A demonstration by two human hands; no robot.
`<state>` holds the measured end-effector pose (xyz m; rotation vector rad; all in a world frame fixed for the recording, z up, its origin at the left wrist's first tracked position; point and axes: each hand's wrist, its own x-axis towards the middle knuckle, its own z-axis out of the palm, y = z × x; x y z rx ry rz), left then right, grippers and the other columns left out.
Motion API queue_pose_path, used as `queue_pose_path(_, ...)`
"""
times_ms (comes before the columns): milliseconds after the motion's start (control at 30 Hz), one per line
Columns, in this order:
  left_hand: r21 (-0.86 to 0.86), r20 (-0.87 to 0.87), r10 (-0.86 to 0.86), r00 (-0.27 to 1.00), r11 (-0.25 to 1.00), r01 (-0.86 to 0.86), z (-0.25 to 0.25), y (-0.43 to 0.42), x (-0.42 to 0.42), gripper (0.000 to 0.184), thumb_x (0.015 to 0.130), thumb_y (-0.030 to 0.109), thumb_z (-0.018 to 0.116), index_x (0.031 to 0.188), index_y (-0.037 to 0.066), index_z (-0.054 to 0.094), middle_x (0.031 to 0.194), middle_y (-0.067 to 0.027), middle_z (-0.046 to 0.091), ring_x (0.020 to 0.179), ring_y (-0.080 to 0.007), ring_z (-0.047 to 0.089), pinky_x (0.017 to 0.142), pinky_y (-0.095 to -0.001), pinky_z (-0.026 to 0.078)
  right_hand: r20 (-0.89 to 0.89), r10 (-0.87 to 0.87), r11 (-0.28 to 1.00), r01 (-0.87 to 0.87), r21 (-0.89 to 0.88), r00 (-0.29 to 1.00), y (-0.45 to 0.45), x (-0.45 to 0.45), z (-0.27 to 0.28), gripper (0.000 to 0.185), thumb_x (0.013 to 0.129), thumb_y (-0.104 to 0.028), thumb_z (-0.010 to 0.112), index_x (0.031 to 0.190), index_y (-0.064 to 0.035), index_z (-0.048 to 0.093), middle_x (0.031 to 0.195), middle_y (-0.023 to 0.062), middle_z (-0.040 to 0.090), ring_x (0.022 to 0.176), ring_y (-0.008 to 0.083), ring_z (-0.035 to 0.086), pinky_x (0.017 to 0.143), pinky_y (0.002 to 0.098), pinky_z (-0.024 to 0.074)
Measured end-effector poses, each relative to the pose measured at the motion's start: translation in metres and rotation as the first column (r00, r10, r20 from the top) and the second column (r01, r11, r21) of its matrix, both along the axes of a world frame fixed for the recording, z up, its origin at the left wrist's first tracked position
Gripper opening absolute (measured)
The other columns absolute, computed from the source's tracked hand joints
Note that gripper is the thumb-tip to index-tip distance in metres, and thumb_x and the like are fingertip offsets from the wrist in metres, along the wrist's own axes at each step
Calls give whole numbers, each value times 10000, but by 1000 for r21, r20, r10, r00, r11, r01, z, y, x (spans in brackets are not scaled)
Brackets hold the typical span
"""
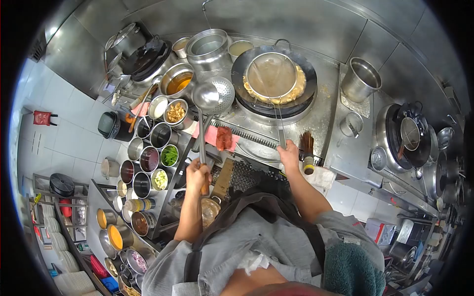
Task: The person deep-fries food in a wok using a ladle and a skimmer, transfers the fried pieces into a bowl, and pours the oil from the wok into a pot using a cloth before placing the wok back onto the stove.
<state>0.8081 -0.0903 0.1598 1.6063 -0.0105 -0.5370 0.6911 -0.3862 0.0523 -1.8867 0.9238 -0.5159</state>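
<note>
My left hand is wrapped round the wooden handle end of a steel ladle. The ladle's bowl lies over a round perforated skimmer, above the counter beside the wok. In my right hand is the handle of a round mesh strainer. The strainer is over a dark wok, with golden food showing round its lower and right rim. Whether the mesh touches the food is unclear. A brush with dark bristles stands just right of my right hand.
Left are metal pots, including green vegetables, brown cubes and orange liquid. A red cloth lies at the counter's front edge. To the right are a tall pot and a second wok.
</note>
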Motion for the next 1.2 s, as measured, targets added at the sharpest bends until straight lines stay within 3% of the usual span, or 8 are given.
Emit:
queue_pose_path(133, 16, -86, -17, 996, 1000, 19, -13, 16, -20, 185, 693, 23, 576, 864, -20, 519, 575, -56, 491, 373, -159, 470, 335, -285, 383, -63, -11, 1000, 11, 14, 998, 11, -4, 9, 282, 720, -198, 605, 890, 26, 584, 747, 233, 602, 743, 384, 592, 704, 423, 450)
queue_pose_path(233, 21, -105, -4, 994, 1000, 7, -29, 27, -25, 184, 699, 22, 572, 872, -13, 522, 582, -58, 497, 386, -160, 475, 342, -286, 389, 3, -18, 999, 18, -51, 1000, 12, -2, -6, 274, 722, -206, 610, 871, 21, 578, 765, 240, 609, 756, 393, 594, 714, 435, 452)
queue_pose_path(267, 0, -105, -6, 994, 1000, 6, -27, 26, -28, 201, 705, 13, 565, 896, -23, 517, 589, -61, 498, 389, -163, 477, 345, -287, 392, -14, -9, 999, 9, -41, 1000, 12, -2, -4, 315, 720, -199, 618, 943, 22, 592, 732, 231, 614, 722, 367, 612, 683, 416, 465)
queue_pose_path(433, -21, -115, -42, 993, 999, 40, -22, 24, -31, 247, 716, -4, 557, 951, -54, 500, 608, -72, 499, 380, -170, 473, 339, -288, 386, -115, -7, 1000, 6, -5, 993, 13, -9, 10, 291, 727, -214, 605, 883, 29, 568, 783, 259, 609, 808, 420, 588, 751, 448, 449)
queue_pose_path(500, -62, -141, -70, 988, 996, 61, -25, 25, -28, 471, 702, 9, 578, 1139, -97, 441, 600, -79, 527, 390, -165, 499, 357, -285, 402, -82, 9, 1000, -11, -27, 997, 13, -8, 6, 301, 725, -218, 603, 882, 36, 563, 805, 275, 609, 829, 426, 586, 765, 450, 449)
queue_pose_path(767, -40, -115, -74, 991, 997, 70, -11, 22, -30, 393, 697, 1, 582, 1066, -91, 483, 581, -74, 521, 384, -169, 499, 351, -286, 395, -76, 14, 1000, -15, -17, 997, 20, -12, -4, 336, 729, -232, 596, 924, 42, 573, 838, 280, 610, 873, 426, 582, 793, 462, 444)
queue_pose_path(833, 3, -90, -82, 993, 997, 83, -5, 19, -34, 231, 698, 8, 567, 913, -59, 517, 605, -64, 499, 378, -157, 477, 345, -274, 377, -59, 11, 999, -13, -36, 998, 13, -10, -13, 345, 729, -234, 597, 938, 39, 577, 850, 278, 610, 883, 424, 581, 800, 466, 442)
queue_pose_path(1200, 24, -99, -57, 993, 998, 60, 2, 19, -32, 285, 698, 23, 575, 962, -67, 515, 619, -64, 508, 390, -147, 483, 350, -265, 379, -161, 45, 996, -56, -64, 986, 22, -22, 0, 342, 775, -258, 616, 970, 20, 571, 869, 256, 617, 881, 409, 584, 786, 454, 445)
